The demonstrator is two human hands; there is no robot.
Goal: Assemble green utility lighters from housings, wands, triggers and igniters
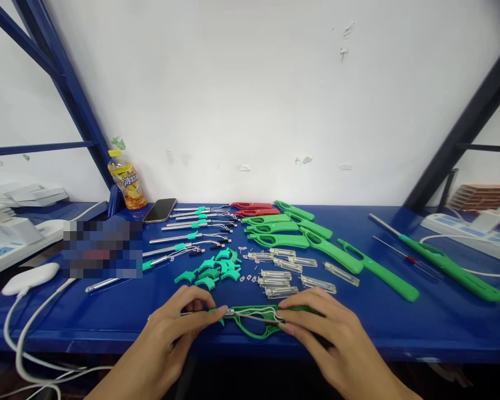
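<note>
At the near edge of the blue table [433, 328], a green shell [252, 335] lies open between my two hands, its looped guard toward me. My left hand [179, 322] is narrowed to a pinch on the metal tube [230, 312] at the shell's left end. My right hand [329, 328] has its fingertips gathered on the wires [254, 318] near the other end; whether they also grip the shell's edge, I cannot tell.

To do this well, I would say the left pinch should be firm enough that the tube cannot roll or slide, while the right works lightly, since a tug could strain the joints. The wires look springy, so small presses, laying them inside the rim, seem safer than one push. The triggers [208, 272] and clear tanks [281, 276] lie just beyond, so my knuckles want to be low and tidy.
</note>
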